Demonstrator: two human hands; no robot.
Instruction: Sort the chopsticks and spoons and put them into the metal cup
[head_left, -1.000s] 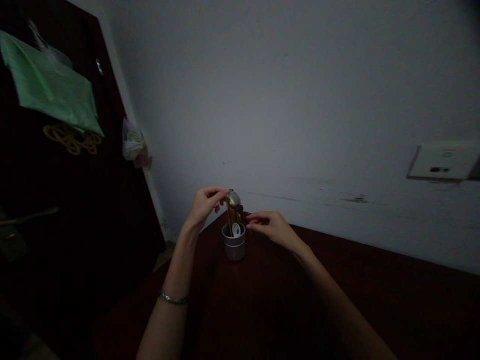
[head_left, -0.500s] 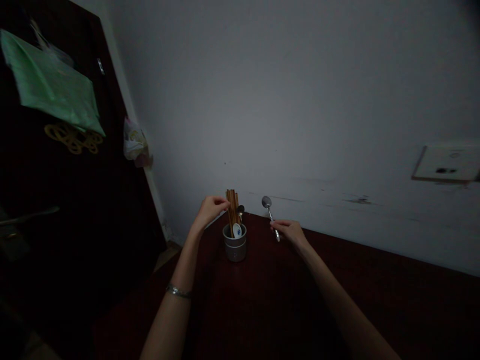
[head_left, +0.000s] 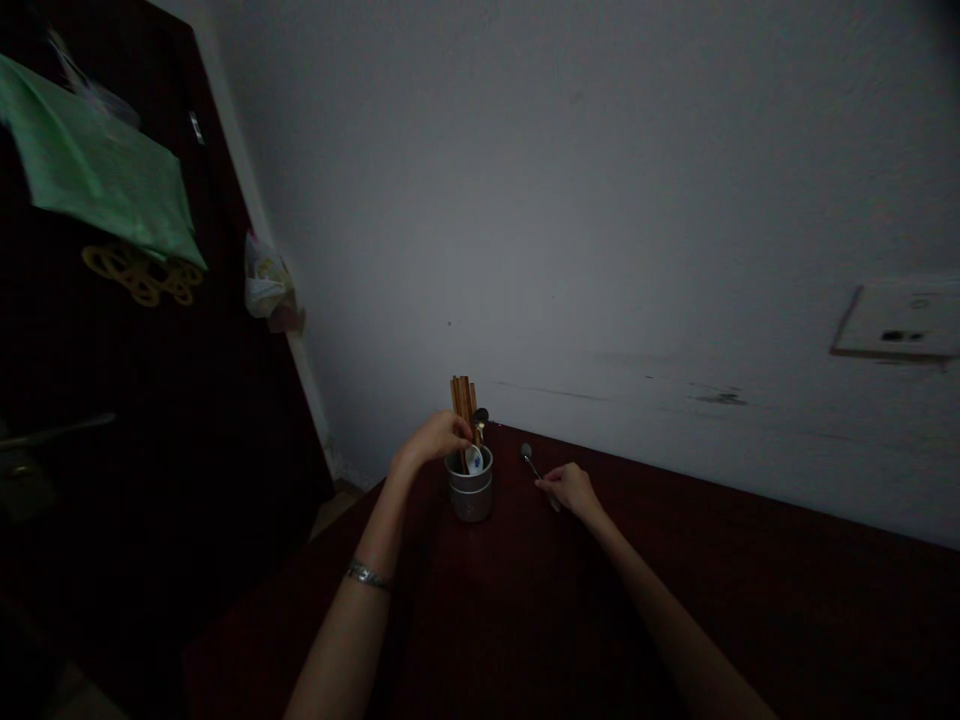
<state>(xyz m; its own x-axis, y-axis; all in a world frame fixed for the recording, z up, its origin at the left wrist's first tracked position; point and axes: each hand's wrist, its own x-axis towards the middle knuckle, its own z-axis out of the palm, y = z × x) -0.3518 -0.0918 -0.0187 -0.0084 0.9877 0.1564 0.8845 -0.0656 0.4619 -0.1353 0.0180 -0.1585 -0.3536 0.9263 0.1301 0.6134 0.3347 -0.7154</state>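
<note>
A grey utensil holder [head_left: 471,500] stands on the dark red table, with several wooden chopsticks [head_left: 463,398], a dark-headed spoon [head_left: 481,415] and a white ceramic spoon [head_left: 474,461] with a blue mark upright in it. Over the holder's rim, my left hand [head_left: 435,438] has its fingers closed at the top of the white spoon. To the right of the holder, my right hand [head_left: 571,488] pinches a metal spoon [head_left: 526,453] by its handle. That spoon is low over the tabletop, its bowl pointing away from me; whether it touches the wood I cannot tell.
The table [head_left: 480,620] meets a grey wall [head_left: 562,200] at the back. A socket plate [head_left: 896,320] is on the wall at right. On the left are a dark door [head_left: 187,400] with a green cloth [head_left: 105,165] and a hanging plastic bag [head_left: 268,285].
My left hand has moved right and down from beside the chopsticks to the white spoon. My right hand has lowered the metal spoon towards the table, tipping it flatter.
</note>
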